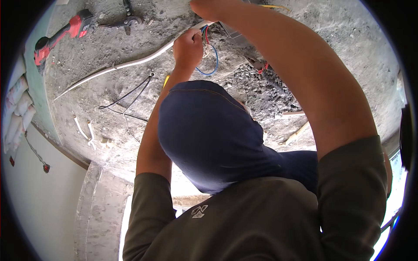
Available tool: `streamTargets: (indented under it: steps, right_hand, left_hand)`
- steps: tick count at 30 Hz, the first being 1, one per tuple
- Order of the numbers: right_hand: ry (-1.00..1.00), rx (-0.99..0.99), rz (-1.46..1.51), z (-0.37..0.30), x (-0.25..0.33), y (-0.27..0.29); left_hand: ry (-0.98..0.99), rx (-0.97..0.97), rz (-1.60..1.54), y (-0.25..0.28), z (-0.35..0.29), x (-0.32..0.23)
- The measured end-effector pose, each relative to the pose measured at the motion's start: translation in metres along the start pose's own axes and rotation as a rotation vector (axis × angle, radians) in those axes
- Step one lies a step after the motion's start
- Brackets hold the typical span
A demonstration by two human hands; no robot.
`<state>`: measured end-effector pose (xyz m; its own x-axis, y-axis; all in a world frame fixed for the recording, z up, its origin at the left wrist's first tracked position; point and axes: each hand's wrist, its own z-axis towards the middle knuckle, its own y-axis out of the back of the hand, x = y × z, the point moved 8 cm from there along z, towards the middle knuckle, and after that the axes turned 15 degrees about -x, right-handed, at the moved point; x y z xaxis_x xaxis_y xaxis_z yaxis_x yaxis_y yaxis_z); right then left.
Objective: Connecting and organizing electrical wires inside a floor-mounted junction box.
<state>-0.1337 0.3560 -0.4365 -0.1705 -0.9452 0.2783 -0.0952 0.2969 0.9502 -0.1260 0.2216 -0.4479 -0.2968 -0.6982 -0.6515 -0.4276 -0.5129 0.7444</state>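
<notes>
My left hand [188, 51] is closed at a long white conduit pipe [143, 60], which passes under its fingers. Farther up, at the top edge of the picture, my right hand [212, 9] has its fingers curled beside the pipe's end; what they grip is hidden, and part of this hand is cut off. Red and blue wires [216, 61] come out near the pipe's end, and the blue one loops down toward my left wrist. Behind my right forearm, a grey box [230, 30] shows in part. A yellow object [166, 80] peeks out next to my left forearm.
Red-handled pliers [257, 65] lie by a patch of dark rubble [270, 85]. A red and black power tool [65, 37] and a hammer-like tool [125, 21] are at the upper left. Black cable [130, 102] sticks up from the rough concrete. My dark blue knee [209, 135] fills the middle.
</notes>
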Motion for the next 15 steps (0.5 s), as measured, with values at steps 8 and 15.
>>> streamTargets:
  steps: [8,15]
  right_hand:
    - [-0.063,0.040,-0.056,-0.012,0.010,0.031]
    - [-0.079,0.165,-0.069,-0.008,-0.006,0.005]
  left_hand:
    - [0.026,0.084,-0.027,-0.001,-0.002,0.002]
    - [0.135,0.007,-0.101,-0.012,-0.004,0.007]
